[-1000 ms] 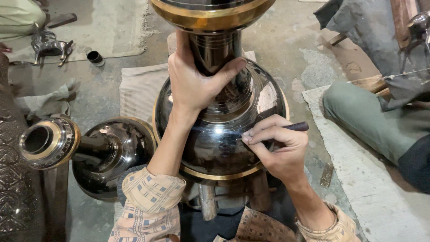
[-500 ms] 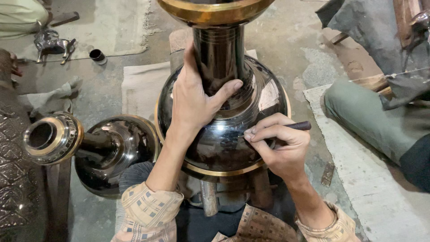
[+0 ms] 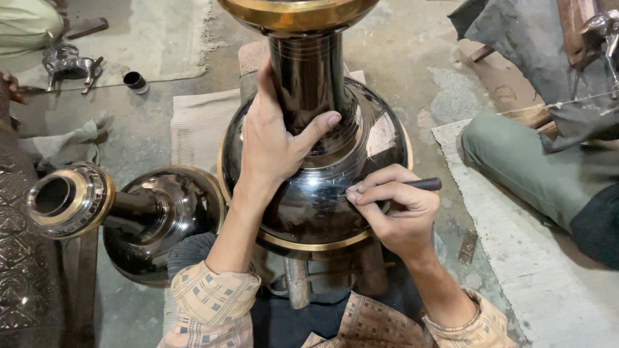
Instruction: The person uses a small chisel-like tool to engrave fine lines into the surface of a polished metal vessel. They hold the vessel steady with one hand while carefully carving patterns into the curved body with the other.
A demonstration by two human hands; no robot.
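Observation:
A large glossy black metal vase (image 3: 322, 200) with brass-coloured bands stands upright in front of me. My left hand (image 3: 274, 138) grips it where the neck meets the shoulder, thumb across the front. My right hand (image 3: 393, 209) holds a thin dark engraving tool (image 3: 422, 184), its tip pressed against the vase's belly on the right side. The brass rim (image 3: 296, 14) of the vase reaches the top edge of the view.
A second black vase (image 3: 138, 219) with a brass mouth lies on its side at my left. A person's leg in green trousers (image 3: 535, 174) rests on a mat at the right. A small metal animal figure (image 3: 68, 61) and a dark cup (image 3: 135, 80) sit at the far left.
My left hand has slid slightly down the neck onto the shoulder. My right hand keeps the tool on the belly, shifted a little.

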